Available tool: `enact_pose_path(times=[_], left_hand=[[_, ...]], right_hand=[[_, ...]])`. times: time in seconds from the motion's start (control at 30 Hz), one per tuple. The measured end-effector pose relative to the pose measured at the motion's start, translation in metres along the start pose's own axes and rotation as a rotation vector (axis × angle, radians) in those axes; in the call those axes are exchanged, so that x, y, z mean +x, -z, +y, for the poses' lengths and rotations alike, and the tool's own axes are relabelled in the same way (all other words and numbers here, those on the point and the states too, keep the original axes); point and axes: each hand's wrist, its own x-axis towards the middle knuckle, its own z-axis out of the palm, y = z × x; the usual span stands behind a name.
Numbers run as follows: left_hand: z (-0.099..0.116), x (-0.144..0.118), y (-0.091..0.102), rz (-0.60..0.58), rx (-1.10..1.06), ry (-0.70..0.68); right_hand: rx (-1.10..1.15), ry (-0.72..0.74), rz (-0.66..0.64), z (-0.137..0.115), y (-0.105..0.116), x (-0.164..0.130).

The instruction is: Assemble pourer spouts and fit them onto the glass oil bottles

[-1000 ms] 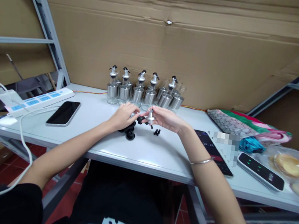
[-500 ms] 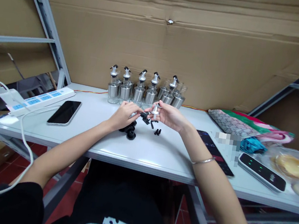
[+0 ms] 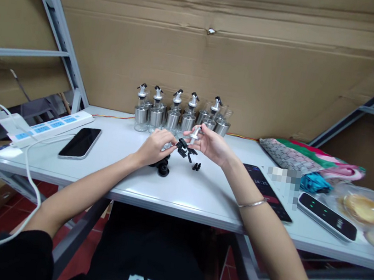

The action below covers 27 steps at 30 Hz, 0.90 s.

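My right hand (image 3: 216,146) holds a silver pourer spout (image 3: 195,134) between thumb and fingers, tilted above the table. Close on its left, my left hand (image 3: 156,147) is pinched on a small black plastic piece (image 3: 182,142) at its fingertips. Loose black flat pieces (image 3: 190,154) lie just below the two hands. Two or three small black plugs (image 3: 196,166) sit a little nearer to me. Black round stoppers (image 3: 164,169) are heaped below my left hand, which partly hides them.
Glass bottles with metal sleeves (image 3: 172,120) stand at the back, several topped with pourers. A phone (image 3: 80,142) and power strip (image 3: 51,126) lie left. On the right are a tablet (image 3: 266,193), a white-edged device (image 3: 327,216), patterned fabric (image 3: 291,155) and bagged food (image 3: 363,209).
My hands have drawn slightly apart. The pourer spout in my right hand has tilted, and the black piece at my left fingertips shows more clearly.
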Motion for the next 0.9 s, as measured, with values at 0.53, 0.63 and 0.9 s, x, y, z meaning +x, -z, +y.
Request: enact_pose_path(times=[0.53, 0.63, 0.9], left_hand=[[0.003, 0.000, 0.000, -0.013, -0.023, 0.173], [0.002, -0.001, 0.000, -0.020, -0.019, 0.169], [0.003, 0.000, 0.000, -0.020, -0.125, 0.030]], right_hand=[[0.036, 0.046, -0.040, 0.006, -0.005, 0.001], [0.048, 0.036, -0.077, 0.007, -0.005, 0.001], [0.081, -0.006, -0.079, 0.011, -0.003, 0.003]])
